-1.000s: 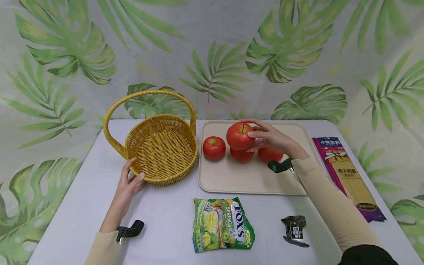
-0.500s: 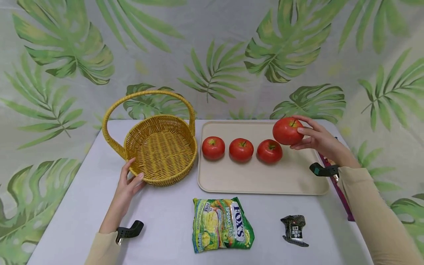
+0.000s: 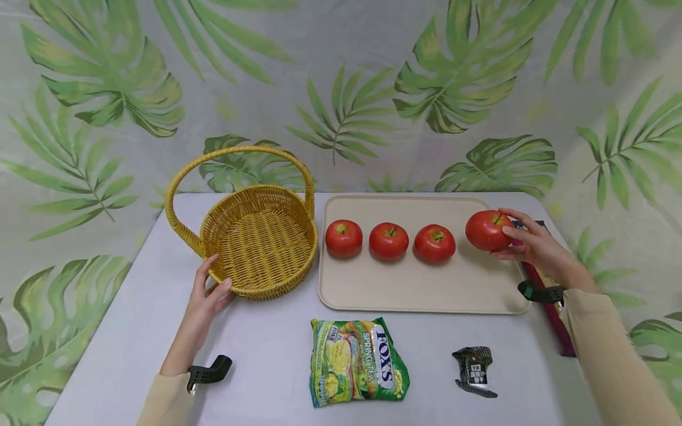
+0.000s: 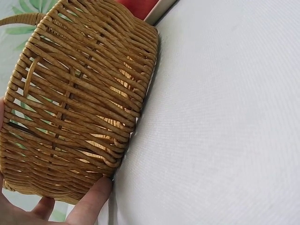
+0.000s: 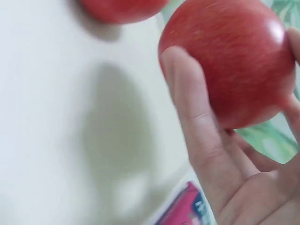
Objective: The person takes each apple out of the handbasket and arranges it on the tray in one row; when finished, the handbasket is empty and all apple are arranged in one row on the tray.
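My right hand (image 3: 538, 245) grips a red apple (image 3: 487, 230) between thumb and fingers over the right end of the beige tray (image 3: 410, 290). In the right wrist view this apple (image 5: 234, 61) hangs clear of the tray, its shadow falling below. Three more apples sit in a row on the tray: a left one (image 3: 343, 238), a middle one (image 3: 389, 241) and a right one (image 3: 434, 243). At the left, my left hand (image 3: 205, 305) holds the near-left side of a yellow wicker basket (image 3: 261, 248), which has a tall handle and nothing inside. Its thumb (image 4: 93, 201) lies at the basket's lower edge.
A green candy bag (image 3: 359, 361) lies in front of the tray. To its right is a small black packet (image 3: 474, 371). A purple noodle package (image 3: 556, 319) lies along the right edge, partly behind my right arm. A leaf-patterned cloth (image 3: 341, 106) hangs behind the table.
My right hand has carried the apple from above the middle one rightwards, then lowered it towards the tray's right end. My left hand and the basket have stayed in place.
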Available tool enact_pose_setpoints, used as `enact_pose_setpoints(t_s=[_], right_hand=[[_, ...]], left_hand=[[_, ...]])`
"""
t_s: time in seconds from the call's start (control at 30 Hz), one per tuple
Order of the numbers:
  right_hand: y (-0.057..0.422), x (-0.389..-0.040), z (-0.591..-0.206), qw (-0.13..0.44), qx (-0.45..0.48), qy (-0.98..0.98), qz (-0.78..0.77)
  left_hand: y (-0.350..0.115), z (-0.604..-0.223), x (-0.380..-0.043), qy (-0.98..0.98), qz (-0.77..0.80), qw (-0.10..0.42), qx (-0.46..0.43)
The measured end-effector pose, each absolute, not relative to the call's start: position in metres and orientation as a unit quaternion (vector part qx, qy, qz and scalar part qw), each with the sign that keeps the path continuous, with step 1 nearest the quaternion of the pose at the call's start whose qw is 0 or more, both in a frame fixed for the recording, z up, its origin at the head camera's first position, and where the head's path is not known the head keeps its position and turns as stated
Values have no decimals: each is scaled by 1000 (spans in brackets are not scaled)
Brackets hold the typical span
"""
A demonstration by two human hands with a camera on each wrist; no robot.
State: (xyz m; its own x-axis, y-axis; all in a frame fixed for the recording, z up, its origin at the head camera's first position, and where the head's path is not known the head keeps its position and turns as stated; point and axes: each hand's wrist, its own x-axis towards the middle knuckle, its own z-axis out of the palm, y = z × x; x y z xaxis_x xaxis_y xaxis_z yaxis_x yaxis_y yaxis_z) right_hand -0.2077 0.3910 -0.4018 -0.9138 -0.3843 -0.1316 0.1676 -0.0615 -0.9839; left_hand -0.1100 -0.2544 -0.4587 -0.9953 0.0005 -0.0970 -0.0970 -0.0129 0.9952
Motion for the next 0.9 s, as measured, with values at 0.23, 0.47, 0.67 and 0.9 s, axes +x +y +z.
enact_pose_setpoints(t_s=[0.23,0.47,0.67,0.9], right_hand=[[387,-201,-421,203,-31,687,-697],[383,-198,-424,211,-30,712,-670],[385,-194,-427,220,-17,716,-662],[383,-192,-427,236,-11,719,-654]], left_hand=[[-255,-457,-110,701,711,37,-33],[-254,-458,-110,704,708,36,-38],[-254,-459,-110,709,703,39,-37],[-254,-450,-108,737,674,33,-45]])
